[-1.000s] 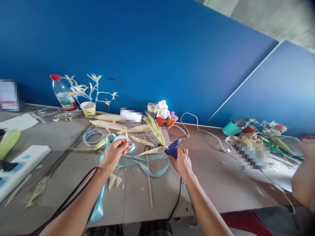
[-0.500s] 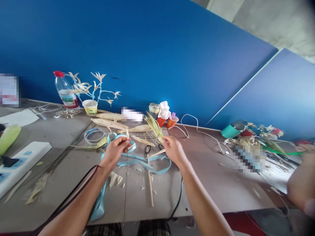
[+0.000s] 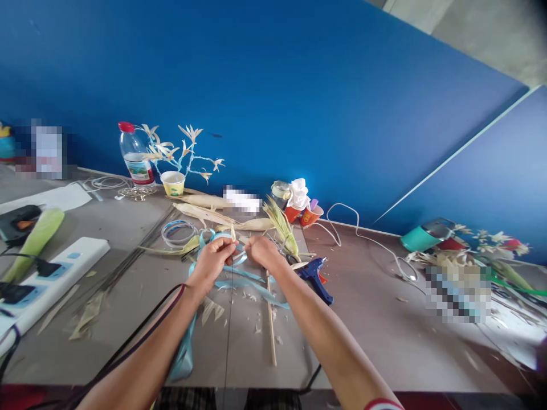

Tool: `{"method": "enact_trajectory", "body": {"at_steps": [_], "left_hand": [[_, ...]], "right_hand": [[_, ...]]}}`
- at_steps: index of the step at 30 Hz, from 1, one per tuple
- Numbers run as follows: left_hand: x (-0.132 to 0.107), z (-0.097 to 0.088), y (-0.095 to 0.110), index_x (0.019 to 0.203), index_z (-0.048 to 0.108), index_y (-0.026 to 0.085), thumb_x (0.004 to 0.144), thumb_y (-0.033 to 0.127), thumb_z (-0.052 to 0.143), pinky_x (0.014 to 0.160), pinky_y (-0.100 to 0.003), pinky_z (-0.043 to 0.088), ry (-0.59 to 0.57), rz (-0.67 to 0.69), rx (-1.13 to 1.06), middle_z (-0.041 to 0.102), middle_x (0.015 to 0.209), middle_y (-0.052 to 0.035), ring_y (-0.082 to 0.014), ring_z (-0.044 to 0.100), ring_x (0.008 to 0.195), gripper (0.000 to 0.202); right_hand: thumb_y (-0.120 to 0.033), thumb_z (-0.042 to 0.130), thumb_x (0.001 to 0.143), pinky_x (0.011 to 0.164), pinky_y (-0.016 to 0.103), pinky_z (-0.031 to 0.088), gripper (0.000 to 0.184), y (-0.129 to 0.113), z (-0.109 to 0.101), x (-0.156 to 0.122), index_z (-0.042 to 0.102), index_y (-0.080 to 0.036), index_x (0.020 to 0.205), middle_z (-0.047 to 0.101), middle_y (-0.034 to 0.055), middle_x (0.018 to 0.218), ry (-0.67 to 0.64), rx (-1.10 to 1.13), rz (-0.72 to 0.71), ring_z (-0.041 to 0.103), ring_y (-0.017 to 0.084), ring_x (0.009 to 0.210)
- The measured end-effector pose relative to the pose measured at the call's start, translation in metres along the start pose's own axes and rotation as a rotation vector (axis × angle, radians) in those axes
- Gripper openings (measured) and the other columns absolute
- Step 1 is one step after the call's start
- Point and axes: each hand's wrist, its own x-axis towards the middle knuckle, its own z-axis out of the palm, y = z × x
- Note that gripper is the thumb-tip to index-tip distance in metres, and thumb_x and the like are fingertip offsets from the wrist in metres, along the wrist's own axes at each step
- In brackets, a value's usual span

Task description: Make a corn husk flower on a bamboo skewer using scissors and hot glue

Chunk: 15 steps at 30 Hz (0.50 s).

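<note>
Upright from the pinched fingers of my left hand (image 3: 213, 259) stands a small pale strip of corn husk (image 3: 233, 231). Close beside it, my right hand (image 3: 261, 251) is closed; its fingertips are hidden, so what they hold cannot be made out. Light blue ribbon (image 3: 252, 286) runs in loops under and around both hands and trails down as a wider blue bundle (image 3: 183, 359) by my left forearm. A leafy husk bunch (image 3: 282, 225) lies just behind my right hand. Below it is a thin wooden stick (image 3: 271, 330).
Right of my forearm lies a blue glue gun (image 3: 315, 279). A power strip (image 3: 81, 256), thin wires (image 3: 123, 256) and husk scraps (image 3: 89, 316) are on the left. Along the blue partition stand a bottle (image 3: 137, 162), a potted husk-flower branch (image 3: 173, 185) and red cups (image 3: 311, 214). A green cup (image 3: 419, 236) lies right.
My right hand has moved left, away from the leafy husk bunch, to beside my left hand. The glue gun now shows. The view has shifted, so things appear further right.
</note>
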Motion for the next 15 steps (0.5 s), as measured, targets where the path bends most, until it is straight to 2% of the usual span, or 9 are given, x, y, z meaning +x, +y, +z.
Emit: {"method": "enact_trajectory", "body": {"at_steps": [4,9,12,15], "left_hand": [[-0.001,0.001,0.000,0.078,0.068,0.015,0.067,0.038,0.069,0.051,-0.024,0.035,-0.003,-0.008,0.003,0.061,0.064,-0.0001,-0.0096,0.046,0.049,0.025],[-0.001,0.001,0.000,0.078,0.067,0.015,0.064,0.036,0.072,0.049,-0.023,0.034,-0.008,-0.028,-0.062,0.061,0.063,0.0002,-0.0084,0.045,0.049,0.026],[-0.004,0.005,0.003,0.077,0.066,0.015,0.063,0.034,0.075,0.049,-0.022,0.034,-0.043,-0.070,-0.169,0.062,0.065,-0.0006,-0.0078,0.046,0.051,0.026],[-0.011,0.013,0.008,0.072,0.064,0.015,0.061,0.031,0.078,0.053,-0.022,0.039,-0.097,-0.133,-0.265,0.066,0.079,-0.0033,-0.0071,0.048,0.056,0.024]], "right_hand": [[-0.018,0.057,0.074,0.059,0.028,0.042,0.013,0.003,0.005,0.003,0.067,-0.016,0.066,0.068,0.0092,0.064,0.029,0.077,0.014,0.063,0.022,0.065],[-0.017,0.053,0.076,0.057,0.025,0.039,0.017,0.014,-0.004,-0.002,0.066,-0.017,0.065,0.068,0.0058,0.067,0.124,0.192,0.016,0.061,0.018,0.064],[-0.023,0.044,0.082,0.059,0.024,0.040,0.024,0.023,-0.006,-0.011,0.065,-0.017,0.072,0.068,0.0049,0.072,0.294,0.343,0.045,0.060,0.016,0.068],[-0.035,0.044,0.082,0.056,0.023,0.040,0.027,0.026,0.002,-0.023,0.060,-0.016,0.071,0.063,0.0029,0.065,0.503,0.667,0.088,0.055,0.015,0.060]]}}
